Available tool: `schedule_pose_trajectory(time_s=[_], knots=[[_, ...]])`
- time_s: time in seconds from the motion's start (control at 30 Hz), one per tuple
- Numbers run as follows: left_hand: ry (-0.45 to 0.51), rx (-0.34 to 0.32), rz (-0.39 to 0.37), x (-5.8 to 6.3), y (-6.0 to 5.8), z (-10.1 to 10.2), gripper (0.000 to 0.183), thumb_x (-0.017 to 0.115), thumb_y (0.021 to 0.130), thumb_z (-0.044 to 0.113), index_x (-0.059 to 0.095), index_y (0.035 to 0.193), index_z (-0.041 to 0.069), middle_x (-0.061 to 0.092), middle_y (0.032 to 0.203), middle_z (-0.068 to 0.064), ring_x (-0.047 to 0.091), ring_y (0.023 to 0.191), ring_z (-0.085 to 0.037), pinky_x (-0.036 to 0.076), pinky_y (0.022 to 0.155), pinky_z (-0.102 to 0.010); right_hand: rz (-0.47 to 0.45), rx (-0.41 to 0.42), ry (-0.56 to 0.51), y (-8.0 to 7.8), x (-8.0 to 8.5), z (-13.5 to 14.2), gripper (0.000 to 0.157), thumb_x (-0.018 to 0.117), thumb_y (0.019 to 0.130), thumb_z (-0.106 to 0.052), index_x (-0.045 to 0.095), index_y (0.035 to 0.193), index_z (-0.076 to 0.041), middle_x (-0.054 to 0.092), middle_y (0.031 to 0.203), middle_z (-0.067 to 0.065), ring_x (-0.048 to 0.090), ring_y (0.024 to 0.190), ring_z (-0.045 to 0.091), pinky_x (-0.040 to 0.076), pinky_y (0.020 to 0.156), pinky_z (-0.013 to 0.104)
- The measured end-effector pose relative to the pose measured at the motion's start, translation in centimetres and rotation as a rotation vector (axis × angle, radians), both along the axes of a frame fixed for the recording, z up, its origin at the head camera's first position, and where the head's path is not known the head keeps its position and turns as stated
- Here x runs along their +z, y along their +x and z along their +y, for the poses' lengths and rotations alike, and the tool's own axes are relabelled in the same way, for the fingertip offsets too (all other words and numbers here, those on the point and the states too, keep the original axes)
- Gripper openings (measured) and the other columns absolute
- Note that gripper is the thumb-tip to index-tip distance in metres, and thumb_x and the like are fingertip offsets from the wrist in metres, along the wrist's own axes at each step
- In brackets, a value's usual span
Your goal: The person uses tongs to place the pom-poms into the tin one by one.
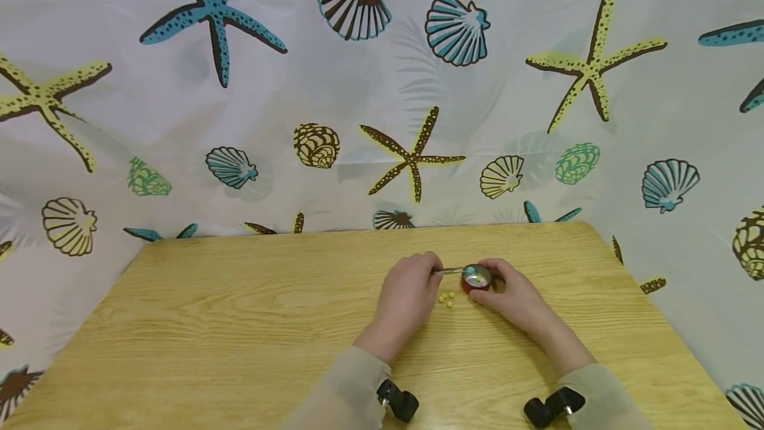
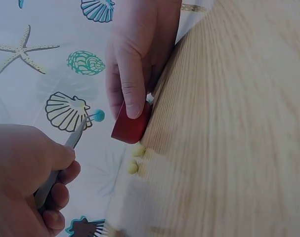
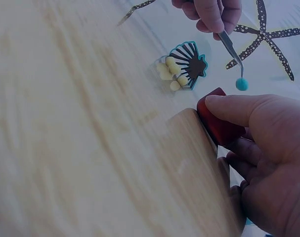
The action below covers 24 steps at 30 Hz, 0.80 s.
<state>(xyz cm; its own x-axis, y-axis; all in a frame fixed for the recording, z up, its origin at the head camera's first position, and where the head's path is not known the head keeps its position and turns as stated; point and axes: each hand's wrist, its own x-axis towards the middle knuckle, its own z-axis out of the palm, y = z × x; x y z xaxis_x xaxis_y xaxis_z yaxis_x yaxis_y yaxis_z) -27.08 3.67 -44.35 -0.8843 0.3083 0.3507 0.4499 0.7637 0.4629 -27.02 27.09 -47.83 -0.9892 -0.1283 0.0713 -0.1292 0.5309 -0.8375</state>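
Note:
My left hand (image 1: 410, 289) grips a pair of metal tweezers (image 2: 76, 137) between thumb and curled fingers. At the tweezers' bent tip hangs a small blue ball (image 3: 242, 84), above the opening of a small red cup (image 1: 475, 279) with a silvery inside. Thumb and fingers of my right hand (image 1: 518, 297) hold the cup from its right side, on the table. Something pale yellow shows inside the cup in the head view. Several small yellow balls (image 1: 446, 298) lie on the tabletop just left of the cup, between the two hands.
The wooden table (image 1: 239, 324) reaches back to a hanging cloth (image 1: 370, 85) printed with shells and starfish, which also covers both sides. A black camera mount sits on each sleeve, left (image 1: 397, 401) and right (image 1: 554, 407).

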Motion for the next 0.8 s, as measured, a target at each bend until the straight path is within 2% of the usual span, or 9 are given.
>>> schedule_pose_trajectory(time_s=[0.33, 0.8], knots=[[-0.034, 0.019, -0.021, -0.33, -0.31, 0.73, 0.004, 0.072, 0.11, 0.017, 0.074, 0.112, 0.014, 0.072, 0.096, 0.001, 0.066, 0.09, -0.021, 0.056, 0.08, -0.039, -0.01, -0.005, 0.005, 0.02, 0.13, -0.13, 0.062, 0.084, 0.102, -0.024, 0.056, 0.153, -0.004, 0.063, 0.149, 0.019, 0.054, 0.145, 0.039, 0.036, 0.123, 0.061], [-0.099, 0.039, -0.029, -0.97, -0.34, 0.72, 0.005, 0.073, 0.109, 0.018, 0.075, 0.111, 0.013, 0.073, 0.097, -0.001, 0.066, 0.088, -0.021, 0.056, 0.08, -0.038, -0.013, -0.005, 0.011, 0.13, 0.18, -0.08, 0.063, 0.084, 0.102, -0.024, 0.055, 0.154, -0.003, 0.063, 0.149, 0.02, 0.054, 0.144, 0.04, 0.035, 0.123, 0.062]])
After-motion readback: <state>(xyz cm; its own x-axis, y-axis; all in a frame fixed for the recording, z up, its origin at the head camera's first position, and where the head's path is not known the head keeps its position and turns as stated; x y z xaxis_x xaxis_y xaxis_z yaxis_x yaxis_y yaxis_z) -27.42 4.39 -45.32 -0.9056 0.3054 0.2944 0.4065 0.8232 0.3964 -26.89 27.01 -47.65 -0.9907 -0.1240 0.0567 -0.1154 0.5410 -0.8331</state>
